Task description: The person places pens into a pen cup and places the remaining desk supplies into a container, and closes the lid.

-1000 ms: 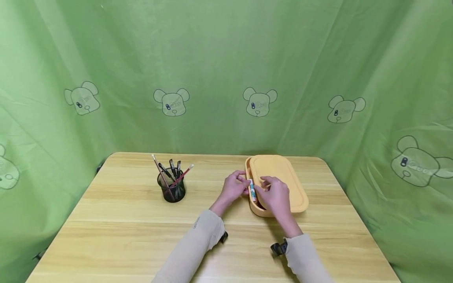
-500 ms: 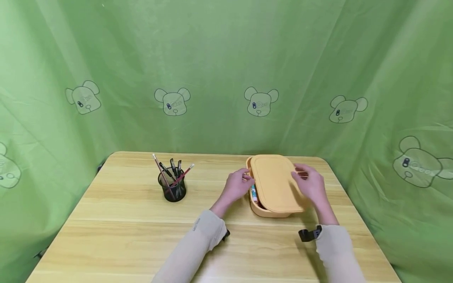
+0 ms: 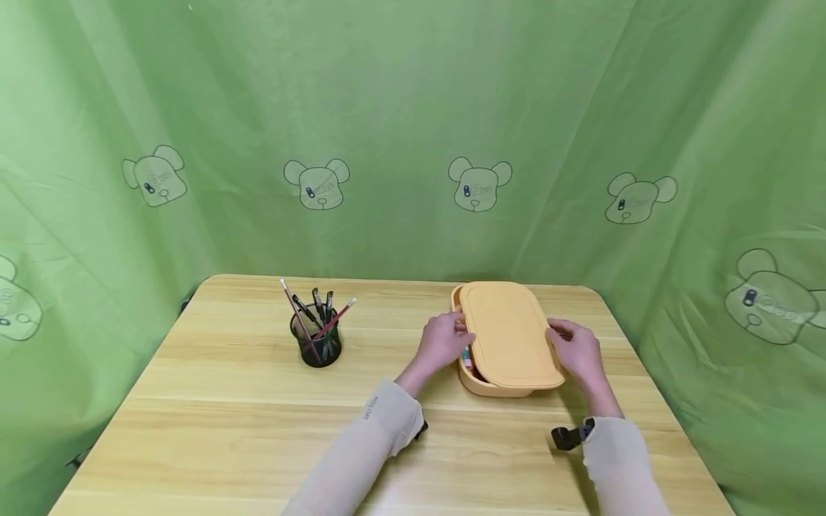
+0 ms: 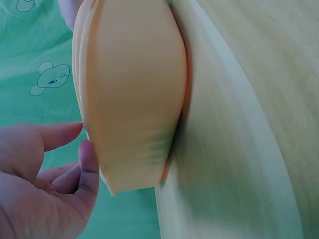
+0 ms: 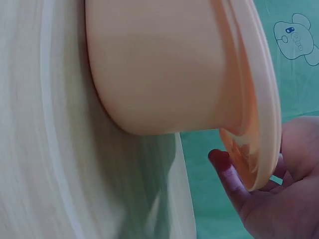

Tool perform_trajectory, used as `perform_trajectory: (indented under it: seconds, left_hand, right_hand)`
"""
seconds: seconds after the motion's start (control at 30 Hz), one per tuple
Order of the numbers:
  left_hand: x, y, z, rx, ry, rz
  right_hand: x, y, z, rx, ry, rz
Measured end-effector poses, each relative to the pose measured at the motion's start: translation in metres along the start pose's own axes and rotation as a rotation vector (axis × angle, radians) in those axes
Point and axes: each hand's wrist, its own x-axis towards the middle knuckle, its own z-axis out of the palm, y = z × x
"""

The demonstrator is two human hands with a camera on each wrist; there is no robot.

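A light-orange plastic box stands at the back right of the table. Its matching lid lies on top, shifted to the right, leaving a gap along the left side. In that gap shows part of a white-and-teal tube, like a glue stick. My left hand pinches at the lid's left edge, partly covering the tube; in the left wrist view its thumb and forefinger tips meet the rim. At the overhanging right edge, my right hand grips the lid, fingers on either side of it in the right wrist view.
A black mesh pen cup with several pens and pencils stands on the left of the wooden table. A green curtain with bear-head prints hangs behind and at both sides.
My right hand has left the gap by the tube and moved right to the lid's far edge. My left hand has shifted slightly right, onto the lid's left edge.
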Motion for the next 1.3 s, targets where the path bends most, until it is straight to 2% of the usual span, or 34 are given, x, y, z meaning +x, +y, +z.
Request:
perform_trajectory:
  seconds: [0.17,0.4,0.57,0.77,0.97,1.3]
  left_hand:
    - [0.0,-0.001,0.002,0.018,0.025,0.024]
    - [0.0,-0.001,-0.002,0.027,0.055,0.072]
    - [-0.001,0.0,-0.009,0.033,0.088,0.062]
    - [-0.004,-0.001,-0.014,0.03,0.082,0.046]
    - [-0.005,-0.004,-0.013,0.044,0.072,0.056]
    - [-0.008,-0.008,-0.01,0.017,0.07,0.015]
  right_hand:
    - [-0.001,0.001,0.001,-0.032,0.053,-0.044]
    - [-0.004,-0.01,-0.001,-0.026,0.082,-0.044]
    - [-0.007,-0.019,-0.001,-0.039,0.075,-0.065]
    - [-0.009,-0.025,0.0,-0.057,0.062,-0.082]
    - [-0.009,-0.025,0.002,-0.068,0.067,-0.073]
    - [-0.009,-0.018,0.005,-0.075,0.047,-0.067]
